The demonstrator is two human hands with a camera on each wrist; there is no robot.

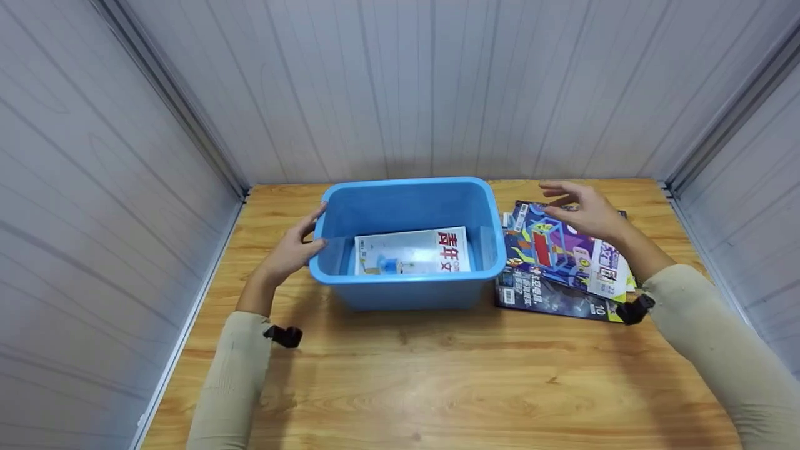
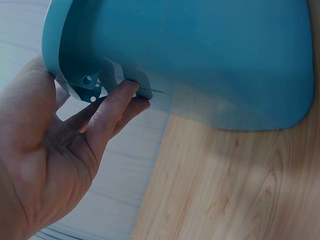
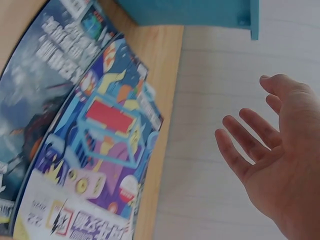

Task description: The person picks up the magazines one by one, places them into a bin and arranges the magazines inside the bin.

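A person sat at a wooden counter [image 1: 437, 381] walled in by pale ribbed panels [image 1: 94, 250], seen from above with both arms in cream sleeves reaching forward. A blue plastic bin [image 1: 409, 294] stood in the middle of the counter toward the back wall. Inside it, flat on the bottom, lay a white magazine [image 1: 412, 251] with red characters on its cover.

The left hand [image 1: 294, 249] met the bin at its left end. In the left wrist view its grip was loose and apart: the fingers [image 2: 116, 102] stretched nearly straight, their tips touching the underside of the bin's rim, and the thumb lay against the rim's outer edge. The hand was not closed round anything.

The right hand [image 1: 584, 209] hovered over a stack of magazines [image 1: 565, 262] lying on the counter just beside the bin's right side. Its grip was also apart, palm down with fingers spread and relaxed, holding nothing; the right wrist view showed it clear of the covers. The top magazine [image 3: 95, 150] had a bright purple and blue cartoon cover with a red panel. Beneath it a darker magazine [image 1: 550, 297] jutted out toward the person, and the corners of others showed at the far edge.

A small black strap clip sat on each sleeve near the wrist.
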